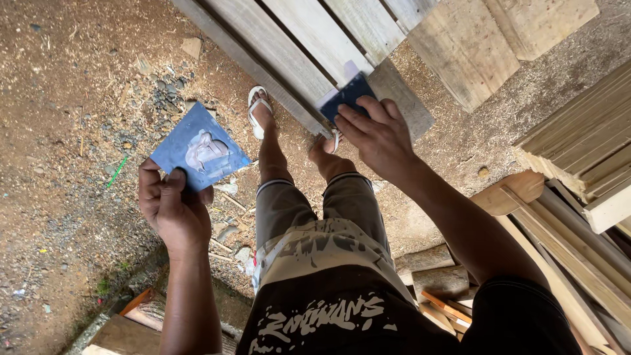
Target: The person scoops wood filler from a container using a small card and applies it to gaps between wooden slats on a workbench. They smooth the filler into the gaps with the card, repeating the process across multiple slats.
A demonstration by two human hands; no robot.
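left hand (172,209) pinches a worn blue sandpaper sheet (200,148) by its lower corner, grip clenched on it, sheet held diamond-wise, top corner pointing away. right hand (376,135) presses a dark blue sandpaper piece (345,96) flat onto a grey wooden plank frame (289,52), long axis diagonal. sawdust-covered dirt floor (72,98), stacked timber (578,151) at right.

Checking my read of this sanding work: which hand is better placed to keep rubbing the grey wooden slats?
Right hand: it presses dark sandpaper on the slats. Left hand holds a blue sheet aside.
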